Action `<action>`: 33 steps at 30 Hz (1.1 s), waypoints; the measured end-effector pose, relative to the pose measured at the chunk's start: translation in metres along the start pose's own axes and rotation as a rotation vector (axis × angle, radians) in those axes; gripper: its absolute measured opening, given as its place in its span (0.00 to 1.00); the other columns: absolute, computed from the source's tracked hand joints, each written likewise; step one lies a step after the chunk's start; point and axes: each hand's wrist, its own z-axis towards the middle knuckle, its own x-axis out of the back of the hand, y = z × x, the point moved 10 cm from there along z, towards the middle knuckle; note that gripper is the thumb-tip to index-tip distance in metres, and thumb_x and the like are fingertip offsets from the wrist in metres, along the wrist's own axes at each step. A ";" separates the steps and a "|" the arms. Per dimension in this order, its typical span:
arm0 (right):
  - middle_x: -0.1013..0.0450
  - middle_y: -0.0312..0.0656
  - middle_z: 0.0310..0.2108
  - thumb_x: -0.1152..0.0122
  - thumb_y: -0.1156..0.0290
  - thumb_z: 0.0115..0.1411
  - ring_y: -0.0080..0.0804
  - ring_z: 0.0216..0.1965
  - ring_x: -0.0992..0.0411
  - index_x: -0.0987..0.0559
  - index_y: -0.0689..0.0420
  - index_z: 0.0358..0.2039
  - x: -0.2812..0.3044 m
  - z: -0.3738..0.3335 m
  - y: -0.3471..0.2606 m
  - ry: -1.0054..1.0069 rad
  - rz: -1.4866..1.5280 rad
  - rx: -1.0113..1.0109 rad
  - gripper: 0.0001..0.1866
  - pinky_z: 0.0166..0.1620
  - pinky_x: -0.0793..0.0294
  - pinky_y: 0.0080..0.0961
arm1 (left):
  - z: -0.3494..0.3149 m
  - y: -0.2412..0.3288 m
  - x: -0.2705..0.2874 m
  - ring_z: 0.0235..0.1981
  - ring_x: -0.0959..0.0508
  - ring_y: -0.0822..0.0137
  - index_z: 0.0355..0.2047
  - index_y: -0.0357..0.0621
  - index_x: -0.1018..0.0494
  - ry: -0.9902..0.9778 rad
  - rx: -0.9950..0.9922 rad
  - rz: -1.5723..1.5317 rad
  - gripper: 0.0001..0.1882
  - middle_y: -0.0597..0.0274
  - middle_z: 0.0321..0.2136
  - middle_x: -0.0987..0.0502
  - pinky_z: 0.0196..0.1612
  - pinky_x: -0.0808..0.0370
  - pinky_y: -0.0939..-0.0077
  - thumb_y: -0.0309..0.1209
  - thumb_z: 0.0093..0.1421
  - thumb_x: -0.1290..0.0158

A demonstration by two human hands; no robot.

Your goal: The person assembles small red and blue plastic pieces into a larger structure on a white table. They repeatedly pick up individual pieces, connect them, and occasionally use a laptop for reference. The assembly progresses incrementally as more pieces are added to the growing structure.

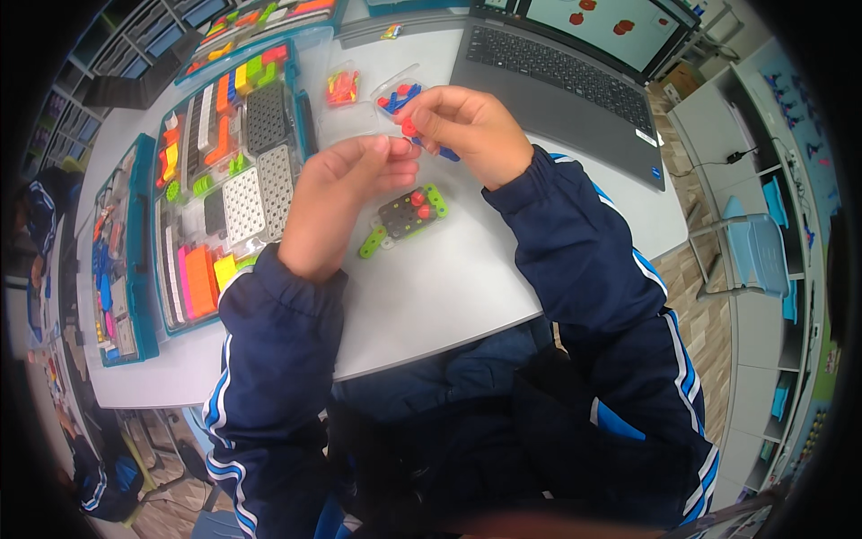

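Here's a small red plastic piece, pinched aloft; nearer, a flat black-and-green plastic assembly lies slantwise, bearing red pegs.

A grey laptop lies open at the far right of the white counter, red shapes on its screen. Past the right edge, a light-blue chair with metal legs stands on the wood-patterned floor beside a pale cabinet with blue bins on its shelves and a black cable trailing across its top. Drawer shelving fills the upper left, and at lower left shows another person's dark striped sleeve.
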 end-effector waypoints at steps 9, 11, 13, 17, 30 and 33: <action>0.27 0.35 0.32 0.46 0.67 0.66 0.20 0.30 0.33 0.22 0.61 0.40 0.000 0.000 0.002 0.011 0.112 -0.005 0.11 0.39 0.31 0.18 | -0.001 0.004 0.002 0.43 0.21 0.66 0.45 0.32 0.31 0.028 -0.017 -0.016 0.11 0.49 0.44 0.23 0.51 0.26 0.75 0.27 0.66 0.53; 0.27 0.35 0.32 0.46 0.67 0.66 0.20 0.30 0.33 0.23 0.61 0.40 -0.001 0.000 0.001 0.008 0.105 -0.005 0.11 0.39 0.31 0.17 | -0.002 0.005 0.002 0.43 0.21 0.65 0.45 0.33 0.32 0.028 -0.024 -0.028 0.10 0.49 0.43 0.23 0.50 0.25 0.75 0.24 0.64 0.51; 0.27 0.35 0.32 0.46 0.66 0.66 0.20 0.30 0.32 0.23 0.61 0.40 -0.002 -0.001 0.001 0.004 0.092 0.000 0.11 0.39 0.31 0.17 | -0.001 0.003 0.005 0.42 0.20 0.66 0.45 0.33 0.32 0.053 -0.012 -0.040 0.10 0.49 0.42 0.22 0.50 0.24 0.75 0.22 0.63 0.50; 0.27 0.35 0.32 0.45 0.66 0.65 0.20 0.30 0.33 0.23 0.61 0.39 -0.004 -0.001 -0.002 -0.009 0.064 0.016 0.11 0.39 0.31 0.17 | -0.002 0.002 0.010 0.42 0.20 0.66 0.47 0.34 0.32 0.112 -0.031 -0.054 0.13 0.50 0.41 0.21 0.49 0.24 0.75 0.22 0.62 0.49; 0.26 0.37 0.31 0.47 0.67 0.66 0.20 0.30 0.32 0.23 0.61 0.40 -0.010 -0.003 -0.006 -0.048 0.066 0.034 0.11 0.39 0.30 0.17 | -0.003 0.010 0.009 0.39 0.21 0.71 0.50 0.34 0.30 0.101 -0.087 -0.013 0.17 0.57 0.39 0.21 0.47 0.24 0.77 0.22 0.60 0.46; 0.26 0.37 0.32 0.47 0.67 0.66 0.21 0.31 0.31 0.23 0.61 0.40 -0.008 -0.002 -0.009 -0.043 0.091 0.055 0.10 0.39 0.31 0.17 | -0.003 0.011 0.008 0.39 0.21 0.71 0.49 0.34 0.30 0.105 -0.100 -0.028 0.16 0.56 0.39 0.21 0.47 0.24 0.78 0.21 0.59 0.45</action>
